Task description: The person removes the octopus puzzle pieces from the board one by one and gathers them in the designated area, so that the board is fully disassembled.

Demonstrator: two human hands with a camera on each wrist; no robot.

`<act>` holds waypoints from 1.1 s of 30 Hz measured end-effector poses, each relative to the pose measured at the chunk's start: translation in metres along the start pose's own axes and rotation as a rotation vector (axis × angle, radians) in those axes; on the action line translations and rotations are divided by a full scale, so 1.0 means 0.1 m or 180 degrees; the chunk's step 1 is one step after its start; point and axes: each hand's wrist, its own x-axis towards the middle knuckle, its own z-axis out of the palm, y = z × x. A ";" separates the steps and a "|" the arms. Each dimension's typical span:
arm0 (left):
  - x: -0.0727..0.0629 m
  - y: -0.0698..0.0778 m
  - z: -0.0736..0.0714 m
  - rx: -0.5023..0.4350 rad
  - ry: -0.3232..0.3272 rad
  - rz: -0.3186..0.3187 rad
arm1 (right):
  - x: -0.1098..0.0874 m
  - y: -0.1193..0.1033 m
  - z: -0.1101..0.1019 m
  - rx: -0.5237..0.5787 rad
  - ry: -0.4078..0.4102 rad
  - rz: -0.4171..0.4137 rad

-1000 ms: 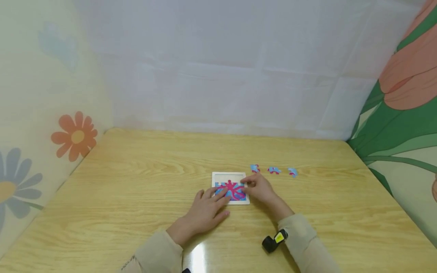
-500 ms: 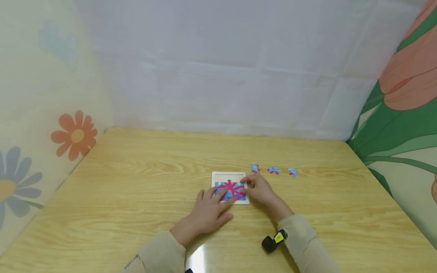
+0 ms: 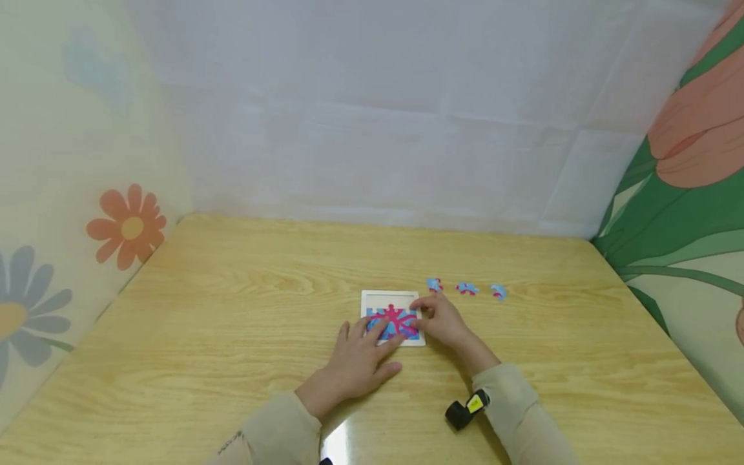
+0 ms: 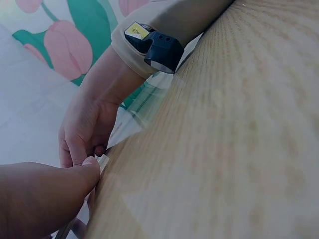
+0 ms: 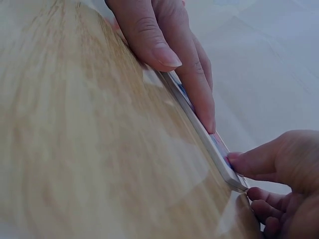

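Note:
A small white puzzle tray (image 3: 388, 292) lies on the table, its near part filled with blue and pink jigsaw pieces (image 3: 395, 316). Bare backing shows along its far side. My left hand (image 3: 357, 363) rests on the tray's near left part, fingers spread and fairly straight over the pieces. At the right rim my right hand (image 3: 444, 321) pinches a puzzle piece (image 3: 414, 315) between thumb and forefinger. The right wrist view shows that thumb (image 5: 241, 162) on the picture surface, with the other fingers curled beside the tray's corner; the forefinger's grip is partly hidden there.
Three loose pieces lie in a row beyond my right hand: one at the left (image 3: 434, 285), a middle piece (image 3: 467, 289) and a right piece (image 3: 498, 292). A white cloth (image 3: 372, 129) hangs behind the wooden table (image 3: 261, 278). Flower-painted panels stand on both sides.
My left hand has slid slightly to the right across the tray. The right hand keeps its place at the right rim, and the loose pieces lie as before.

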 end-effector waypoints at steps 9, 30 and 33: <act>0.00 0.02 -0.02 0.0009 -0.0029 -0.0025 | 0.00 -0.01 0.00 0.0041 0.0063 -0.0002; -0.01 0.04 -0.07 -0.0088 -0.0096 -0.0049 | 0.02 0.02 0.03 0.0487 0.0290 0.0136; -0.01 0.04 -0.07 -0.0083 -0.0085 -0.0041 | 0.03 0.01 0.03 0.0529 0.0310 0.0122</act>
